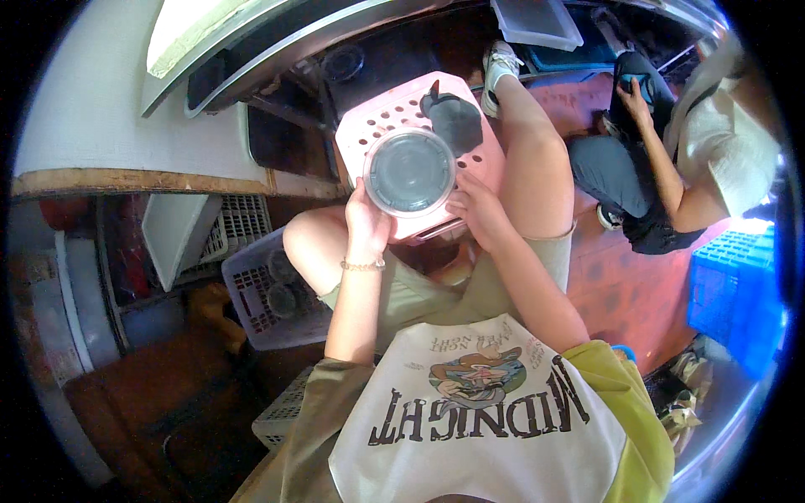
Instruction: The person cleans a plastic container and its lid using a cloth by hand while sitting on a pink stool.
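Between my two hands is a round, clear plastic container (412, 171) that looks greyish inside, seen from above. My left hand (368, 223) grips its near left rim, and my right hand (476, 206) grips its right side. Beneath it stands a pink plastic stool (355, 135) with round holes in the top, set between my knees. Beyond the container, a dark grey cloth (458, 126) lies bunched on the stool top. A small red-tipped object (434, 89) sticks out at its far edge; what it is cannot be made out.
A seated co-worker (723, 144) at my right holds a bluish thing. Behind them stands a blue plastic crate (723, 283). To my left are a pale purple basket (251, 327), white crates (236, 226) and a wood-edged counter (138, 183). A translucent tray (538, 25) sits far ahead.
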`<state>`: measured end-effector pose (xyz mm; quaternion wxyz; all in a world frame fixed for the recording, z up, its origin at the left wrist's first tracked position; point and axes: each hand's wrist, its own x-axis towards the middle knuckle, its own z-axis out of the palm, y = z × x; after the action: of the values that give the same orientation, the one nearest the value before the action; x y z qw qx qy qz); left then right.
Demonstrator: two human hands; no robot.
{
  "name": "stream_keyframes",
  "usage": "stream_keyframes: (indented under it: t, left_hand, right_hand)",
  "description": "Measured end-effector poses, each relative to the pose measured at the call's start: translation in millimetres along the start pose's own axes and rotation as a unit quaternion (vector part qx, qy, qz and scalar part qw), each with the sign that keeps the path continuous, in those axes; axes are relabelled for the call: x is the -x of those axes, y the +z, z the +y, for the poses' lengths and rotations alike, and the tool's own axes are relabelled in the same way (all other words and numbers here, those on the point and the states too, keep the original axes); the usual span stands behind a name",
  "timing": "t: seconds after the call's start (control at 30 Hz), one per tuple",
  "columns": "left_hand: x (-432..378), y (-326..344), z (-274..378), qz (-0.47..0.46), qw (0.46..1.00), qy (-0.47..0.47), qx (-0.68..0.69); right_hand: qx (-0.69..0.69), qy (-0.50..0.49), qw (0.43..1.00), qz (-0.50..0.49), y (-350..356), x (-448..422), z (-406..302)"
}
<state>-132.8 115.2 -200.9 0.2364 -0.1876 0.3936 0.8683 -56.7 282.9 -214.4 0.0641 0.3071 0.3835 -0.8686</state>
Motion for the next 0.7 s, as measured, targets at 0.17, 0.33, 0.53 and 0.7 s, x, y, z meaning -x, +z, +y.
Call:
stream_keyframes:
  t: [0.17, 0.33, 0.53, 0.7]
  left_hand:
    - [3.3, -4.8, -2.3, -0.013, 0.999, 0.014, 0.044]
    - [6.6, -4.1, -0.9, -0.009, 0.999, 0.039, 0.035]
    - [10.6, -5.7, 1.5, -0.103, 0.993, 0.017, 0.060]
    - [5.9, -10.0, -3.2, -0.109, 0.993, 0.031, -0.027]
  right_hand:
    - [-0.018, -0.015, 0.998, -0.052, -0.2, 2.7, -2.6]
    - [-0.035, -0.025, 0.995, -0.091, -2.7, 4.5, 0.9]
    - [-0.073, -0.038, 0.990, -0.115, -0.9, 4.4, 4.2]
    - [-0.059, -0.044, 0.991, -0.110, 7.0, 2.0, 2.5]
